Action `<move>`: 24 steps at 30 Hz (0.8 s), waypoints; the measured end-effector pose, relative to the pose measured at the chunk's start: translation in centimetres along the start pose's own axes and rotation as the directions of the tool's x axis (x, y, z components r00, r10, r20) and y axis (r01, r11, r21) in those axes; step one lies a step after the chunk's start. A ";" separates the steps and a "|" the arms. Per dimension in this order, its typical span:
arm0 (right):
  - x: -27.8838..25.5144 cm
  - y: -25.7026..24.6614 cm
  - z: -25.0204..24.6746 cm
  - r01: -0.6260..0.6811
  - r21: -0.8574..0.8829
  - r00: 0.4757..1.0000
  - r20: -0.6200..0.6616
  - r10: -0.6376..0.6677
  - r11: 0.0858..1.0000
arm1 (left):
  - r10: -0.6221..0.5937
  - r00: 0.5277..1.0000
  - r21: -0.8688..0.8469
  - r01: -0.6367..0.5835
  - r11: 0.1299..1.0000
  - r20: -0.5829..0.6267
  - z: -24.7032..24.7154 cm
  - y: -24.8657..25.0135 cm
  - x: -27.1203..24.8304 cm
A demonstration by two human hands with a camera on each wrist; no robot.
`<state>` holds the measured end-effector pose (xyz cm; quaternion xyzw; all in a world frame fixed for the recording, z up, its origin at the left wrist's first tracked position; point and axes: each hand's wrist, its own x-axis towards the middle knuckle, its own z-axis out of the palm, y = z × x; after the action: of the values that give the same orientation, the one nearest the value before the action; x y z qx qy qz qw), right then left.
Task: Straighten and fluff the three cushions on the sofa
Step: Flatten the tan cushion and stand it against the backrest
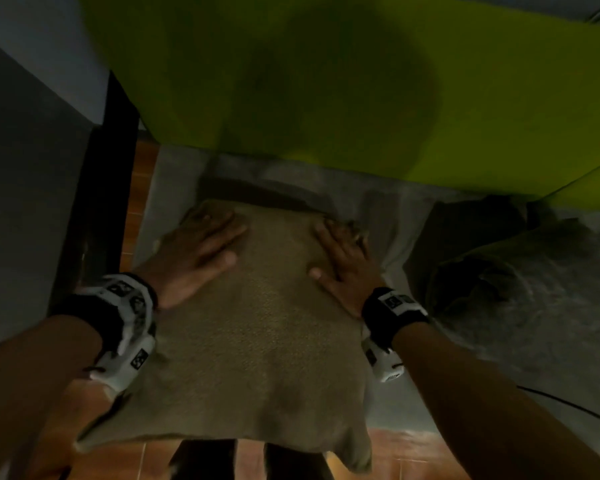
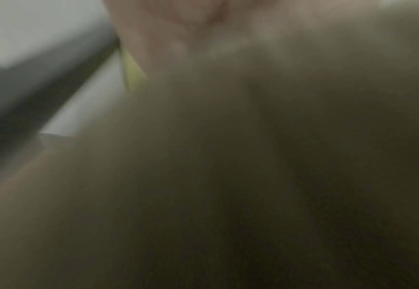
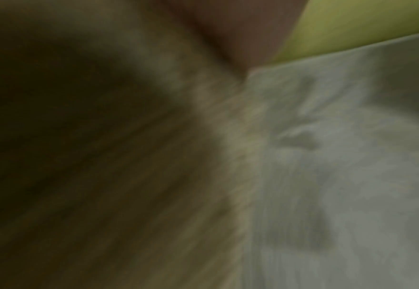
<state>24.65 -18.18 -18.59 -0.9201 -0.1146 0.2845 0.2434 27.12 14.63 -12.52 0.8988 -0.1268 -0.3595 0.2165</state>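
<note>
A tan cushion (image 1: 257,323) lies flat on the grey-covered sofa seat (image 1: 388,216), its near edge hanging over the front. My left hand (image 1: 201,247) presses flat on the cushion's far left part, fingers straight. My right hand (image 1: 340,258) presses flat on the far right part, fingers spread toward the corner. A grey cushion (image 1: 520,282) slumps on the seat to the right. Both wrist views are blurred: the left shows tan cushion fabric (image 2: 228,176), the right shows tan cushion (image 3: 104,176) beside the grey sofa cover (image 3: 339,176).
A lime-green wall (image 1: 361,81) rises behind the sofa. A dark post (image 1: 108,168) and grey wall (image 1: 21,202) stand at the left. Brown floor tiles (image 1: 395,452) show below the seat's front edge. A thin black cable (image 1: 568,407) runs under my right forearm.
</note>
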 end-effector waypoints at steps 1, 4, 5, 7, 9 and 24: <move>-0.2 0.6 -1.2 -0.052 0.087 0.998 -0.014 0.053 0.995 | -0.015 0.999 -0.125 0.009 0.992 -0.048 -1.4 0.0 -0.4; -1.1 2.5 -5.0 -0.212 0.146 0.964 -0.134 0.232 0.966 | -0.168 0.951 -0.300 0.087 0.950 -0.258 -4.8 -1.8 -1.2; -1.3 3.2 -5.9 -0.281 0.208 0.932 -0.172 0.318 0.937 | -0.231 0.930 -0.325 0.133 0.936 -0.287 -5.5 -2.8 -1.3; -1.3 4.0 -6.9 -0.359 0.347 0.882 -0.178 0.437 0.866 | -0.324 0.913 -0.376 0.217 0.901 -0.248 -6.2 -4.4 -1.3; -1.0 3.9 -7.2 -0.363 0.441 0.885 -0.113 0.452 0.821 | -0.318 0.937 -0.398 0.240 0.885 -0.144 -6.1 -4.7 -1.2; -3.2 4.1 -10.7 -0.296 0.259 0.893 -0.265 0.362 0.919 | -0.304 0.939 -0.075 0.319 0.945 0.164 -6.8 -3.0 -3.1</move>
<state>28.55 -26.89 -11.45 -0.9278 0.1140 0.1853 0.3030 29.88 20.49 -7.75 0.8659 0.0194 -0.4617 0.1916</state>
